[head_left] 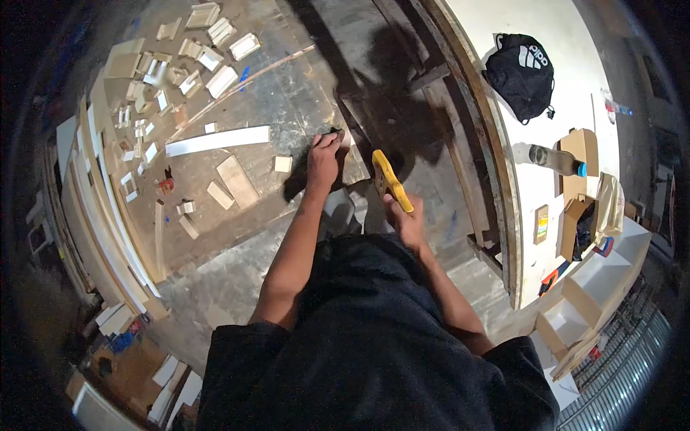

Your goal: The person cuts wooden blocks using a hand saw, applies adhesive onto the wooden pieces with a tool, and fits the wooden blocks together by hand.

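Note:
My right hand point(407, 215) is wrapped round the lower end of a yellow tool point(390, 179), which points up and away from me. Its exact kind is hard to make out. To its left, my left hand point(325, 159) is closed at the right edge of the brown worktable point(287, 108), fingers pinched near a small dark item too small to name. Left of that hand lie a small pale block point(282, 164) and a long curved white strip point(218, 141). Two flat wooden pieces point(237, 182) rest farther left.
Many small wooden pieces point(221, 81) cover the table's far left, with long boards point(108, 194) along its left side. On the right, a white table point(528, 208) holds a black drawstring bag point(521, 75), a bottle point(557, 160) and cardboard point(579, 154).

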A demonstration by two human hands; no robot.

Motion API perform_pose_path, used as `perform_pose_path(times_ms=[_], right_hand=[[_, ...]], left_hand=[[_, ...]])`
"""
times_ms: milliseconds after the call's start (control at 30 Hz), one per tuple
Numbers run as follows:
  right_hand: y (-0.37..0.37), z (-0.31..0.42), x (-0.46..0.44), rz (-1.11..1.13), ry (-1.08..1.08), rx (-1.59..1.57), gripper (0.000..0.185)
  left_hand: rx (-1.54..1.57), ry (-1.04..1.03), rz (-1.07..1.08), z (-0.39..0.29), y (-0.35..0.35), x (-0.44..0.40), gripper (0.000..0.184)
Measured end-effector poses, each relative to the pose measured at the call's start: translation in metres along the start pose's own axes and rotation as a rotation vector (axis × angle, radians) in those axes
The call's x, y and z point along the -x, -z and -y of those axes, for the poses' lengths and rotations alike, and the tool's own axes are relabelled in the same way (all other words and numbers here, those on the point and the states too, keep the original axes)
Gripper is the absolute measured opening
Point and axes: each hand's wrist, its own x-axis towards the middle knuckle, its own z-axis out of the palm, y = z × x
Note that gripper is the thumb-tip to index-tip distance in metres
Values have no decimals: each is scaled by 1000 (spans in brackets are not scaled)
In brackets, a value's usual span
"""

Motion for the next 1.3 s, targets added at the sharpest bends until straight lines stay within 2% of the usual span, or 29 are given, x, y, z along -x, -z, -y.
perform_pose_path(times_ms=[67, 133, 233, 267, 300, 400, 467, 500, 567, 600, 633, 667, 700, 833, 900, 933, 1033, 1200, 1267, 1300], right_hand=[[-1, 8, -1, 23, 5, -15, 24], [-1, 19, -3, -4, -91, -11, 25], [-5, 19, -5, -20, -12, -10, 25], [-7, 19, -5, -17, -11, -8, 25], [-8, 19, -2, -4, -24, 10, 24], [-9, 23, -3, 30, -55, 17, 18], [-16, 33, -7, 56, -73, 0, 14], [-22, 42, -11, -13, -97, -24, 16], [-29, 61, -14, -81, -128, -51, 19], [-30, 72, -20, -54, -182, 60, 20], [-27, 80, -28, -29, -232, 171, 21], [-18, 32, -44, -52, -130, 210, 24], [-16, 34, -49, -56, -128, 206, 24], [-4, 56, -58, 12, -118, 212, 28], [0, 69, -52, 77, -143, 195, 27], [1, 75, -45, 107, -146, 182, 27], [-10, 85, -30, 126, -134, 164, 25], [-25, 69, -49, 104, -141, 152, 24], [-42, 45, -63, -200, 46, 471, 23], [-39, 52, -64, -197, 52, 471, 23]], left_hand=[[-49, 26, 36, 12, -13, 8, 35], [-16, 99, 22, 39, -43, 21, 35], [-86, 33, 40, 46, -51, 26, 35], [-86, 85, 44, 49, -55, 29, 34], [-86, 137, 47, 39, -48, 24, 32], [-78, 93, 33, 7, -23, 18, 41], [-73, 70, -108, 0, -20, 16, 43], [-74, 73, -106, -10, -13, 11, 43], [693, 583, 16, -28, 2, 5, 26], [398, 240, -61, -23, -4, 6, 26], [398, 232, -66, -16, -10, 2, 26], [187, 62, -84, -14, -10, 0, 28], [-24, -108, -102, -14, -10, -1, 31], [-91, -84, -112, -23, -14, 0, 33], [-16, 24, -54, -22, -10, 3, 32], [-60, -95, -113, -17, -12, 2, 29], [-62, -48, -18, -17, -8, 5, 29], [-100, -72, -62, -18, -2, 5, 34], [-127, -83, -62, -32, -3, 10, 35], [-174, -47, -16, -28, -8, 13, 36]])
